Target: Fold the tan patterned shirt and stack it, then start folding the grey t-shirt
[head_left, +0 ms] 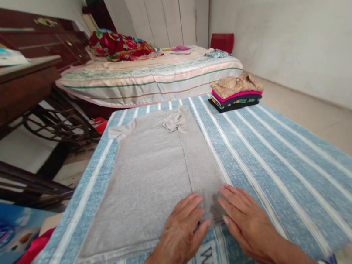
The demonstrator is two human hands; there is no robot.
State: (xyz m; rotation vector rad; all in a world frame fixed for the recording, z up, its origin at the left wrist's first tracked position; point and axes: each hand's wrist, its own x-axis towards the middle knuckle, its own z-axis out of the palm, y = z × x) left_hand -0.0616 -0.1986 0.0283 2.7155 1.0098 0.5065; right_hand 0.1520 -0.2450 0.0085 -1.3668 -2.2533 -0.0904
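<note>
A grey T-shirt (155, 170) lies flat on a blue-and-white striped cloth (281, 151), its right side folded inward with the sleeve bunched near the collar. My left hand (181, 232) rests flat on the shirt's near hem, fingers stretched out and together. My right hand (247, 222) lies flat beside it at the hem's right corner, fingers extended. Both hands press on the fabric and grip nothing.
A stack of folded clothes (236, 92) sits at the striped cloth's far right corner. A bed (151, 76) with a floral bundle stands behind. A dark wooden table (7, 86) with iron legs is at left. Coloured items (6, 236) lie at lower left.
</note>
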